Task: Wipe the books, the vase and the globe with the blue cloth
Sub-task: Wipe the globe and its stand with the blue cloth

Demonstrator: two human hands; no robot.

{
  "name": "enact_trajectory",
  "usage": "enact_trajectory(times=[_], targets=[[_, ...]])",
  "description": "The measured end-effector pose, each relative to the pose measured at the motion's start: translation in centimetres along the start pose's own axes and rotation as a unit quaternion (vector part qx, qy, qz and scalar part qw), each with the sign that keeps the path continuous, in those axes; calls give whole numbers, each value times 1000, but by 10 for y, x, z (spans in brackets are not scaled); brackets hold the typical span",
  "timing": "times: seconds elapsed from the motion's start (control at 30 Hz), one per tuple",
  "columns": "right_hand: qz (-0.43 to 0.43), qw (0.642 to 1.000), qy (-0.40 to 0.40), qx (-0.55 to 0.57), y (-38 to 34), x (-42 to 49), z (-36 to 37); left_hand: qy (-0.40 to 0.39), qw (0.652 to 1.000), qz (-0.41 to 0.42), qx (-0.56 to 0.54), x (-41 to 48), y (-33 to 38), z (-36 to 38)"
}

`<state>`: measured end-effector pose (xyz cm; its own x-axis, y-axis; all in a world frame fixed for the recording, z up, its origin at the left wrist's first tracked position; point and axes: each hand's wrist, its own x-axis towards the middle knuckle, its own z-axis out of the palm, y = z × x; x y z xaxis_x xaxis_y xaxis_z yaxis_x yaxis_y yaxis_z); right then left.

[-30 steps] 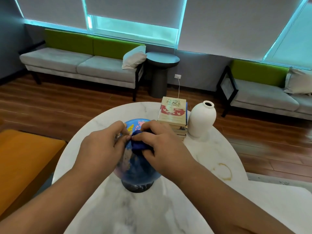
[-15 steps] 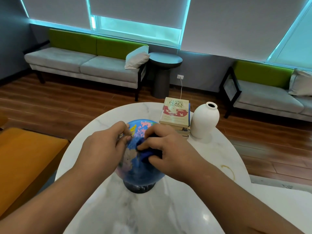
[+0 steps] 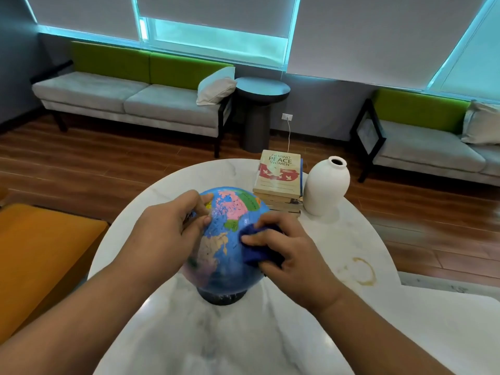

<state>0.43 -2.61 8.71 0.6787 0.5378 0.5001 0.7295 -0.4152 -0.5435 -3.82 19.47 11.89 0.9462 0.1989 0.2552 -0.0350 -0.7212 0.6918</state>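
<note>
A blue globe (image 3: 227,239) on a dark base stands in the middle of the round white marble table (image 3: 351,239). My left hand (image 3: 167,234) grips the globe's left side, fingers curled over its top. My right hand (image 3: 289,253) holds the bunched blue cloth (image 3: 257,247) and presses it against the globe's right side. Behind the globe lies a stack of books (image 3: 278,180). A white vase (image 3: 326,186) stands upright just right of the books.
A brown ring stain (image 3: 364,270) marks the table at the right. An orange seat (image 3: 40,247) sits close on the left. Grey and green sofas (image 3: 130,96) and a dark round side table (image 3: 261,104) line the far wall across the wooden floor.
My right hand has slid the cloth from the globe's top down and to its right side. The left hand stays on the left side, and more of the map's top shows.
</note>
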Motion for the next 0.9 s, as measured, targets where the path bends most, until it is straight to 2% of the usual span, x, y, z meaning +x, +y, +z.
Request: enact_trajectory(times=[0.1, 0.23, 0.43, 0.6, 0.9], targets=[[55, 995, 55, 58, 18, -38, 18, 3, 1000, -18, 3, 1, -7, -4], [103, 990, 48, 82, 15, -49, 26, 7, 1000, -25, 13, 1, -4, -3], [50, 994, 80, 59, 2, -22, 21, 23, 999, -31, 21, 3, -1, -2], [70, 986, 96, 115, 15, -46, 26, 31, 998, -44, 20, 1, 4, 1], [35, 994, 85, 64, 0, -27, 25, 36, 998, -48, 32, 1, 5, -1]])
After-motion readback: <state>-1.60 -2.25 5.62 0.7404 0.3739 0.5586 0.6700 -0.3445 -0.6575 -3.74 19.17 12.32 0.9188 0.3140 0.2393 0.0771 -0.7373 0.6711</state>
